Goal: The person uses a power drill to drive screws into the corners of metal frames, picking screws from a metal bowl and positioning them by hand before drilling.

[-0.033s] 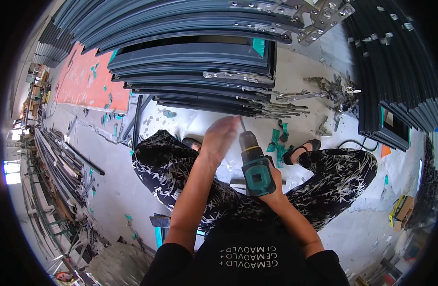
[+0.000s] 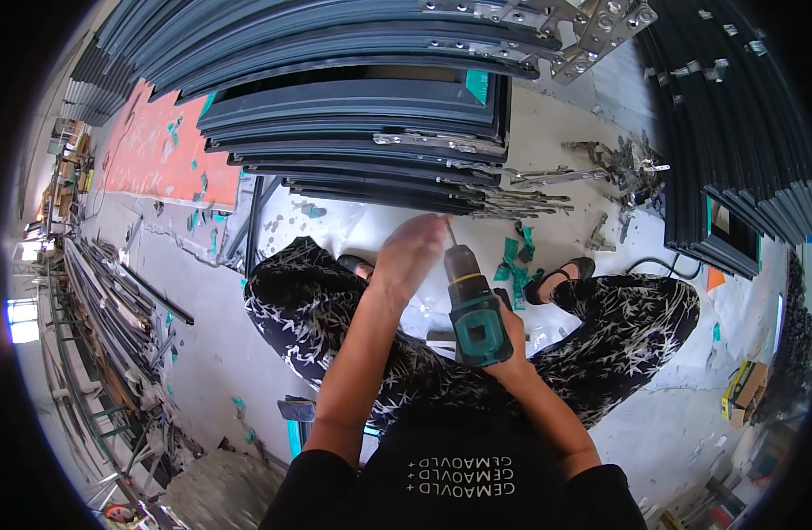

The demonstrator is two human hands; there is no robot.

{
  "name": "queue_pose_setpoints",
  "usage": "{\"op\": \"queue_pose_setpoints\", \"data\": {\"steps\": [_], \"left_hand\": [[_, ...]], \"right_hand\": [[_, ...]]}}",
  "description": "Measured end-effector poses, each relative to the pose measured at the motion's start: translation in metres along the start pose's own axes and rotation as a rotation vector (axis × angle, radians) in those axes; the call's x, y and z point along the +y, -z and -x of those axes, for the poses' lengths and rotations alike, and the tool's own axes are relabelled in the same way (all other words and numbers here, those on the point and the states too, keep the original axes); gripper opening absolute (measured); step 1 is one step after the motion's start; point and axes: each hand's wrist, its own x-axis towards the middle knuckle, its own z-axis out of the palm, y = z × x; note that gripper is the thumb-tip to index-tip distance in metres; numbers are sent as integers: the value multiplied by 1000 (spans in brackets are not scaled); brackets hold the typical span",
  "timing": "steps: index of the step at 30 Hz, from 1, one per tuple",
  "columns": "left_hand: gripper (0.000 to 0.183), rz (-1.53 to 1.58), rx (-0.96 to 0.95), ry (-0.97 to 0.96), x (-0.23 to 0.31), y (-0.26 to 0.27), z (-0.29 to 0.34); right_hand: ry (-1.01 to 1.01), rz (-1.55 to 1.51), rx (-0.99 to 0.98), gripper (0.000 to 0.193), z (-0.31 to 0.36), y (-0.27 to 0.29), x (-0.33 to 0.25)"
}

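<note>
"Where to find the drill (image 2: 479, 331)?"

"Between the legs (image 2: 631, 340), clasped in the fingers of the right hand (image 2: 512, 346)."

"And the left hand (image 2: 410, 254)?"

"At the bit (image 2: 453, 232), near dark frames (image 2: 353, 110); too blurred to tell if pinching."

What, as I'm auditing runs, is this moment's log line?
left hand: near bit tip | right hand: gripping drill | ahead: stacked dark frames | floor: green scraps

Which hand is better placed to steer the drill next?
Probably the right hand: it holds the drill, while the left hand is up beside the bit, near the dark stacked frames.
</note>
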Motion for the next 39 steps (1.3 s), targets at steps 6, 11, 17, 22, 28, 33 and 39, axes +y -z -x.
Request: {"op": "queue_pose_setpoints", "data": {"steps": [6, 11, 17, 22, 28, 33, 39], "left_hand": [[22, 211, -86, 136, 0, -28, 8], [24, 194, -113, 165, -3, -20, 7], [25, 139, -57, 165, -5, -29, 8], [24, 104, -50, 157, -6, -33, 9], [24, 86, -87, 100, -6, -33, 9], [30, 29, -134, 57, -2, -52, 10], [33, -601, 190, -340, -4, -70, 19]], "right_hand": [[-79, -20, -24, 45, 20, 24, 4], [-226, -197, -57, 44, 27, 24, 16], [-183, -193, -63, 48, 18, 24, 10], [-87, -83, -74, 50, 8, 31, -1], [-57, -83, -68, 48, 3, 29, 1], [-84, -153, -34, 45, 7, 19, 16], [-292, -724, 67, 24, 14, 16, 28]]}}
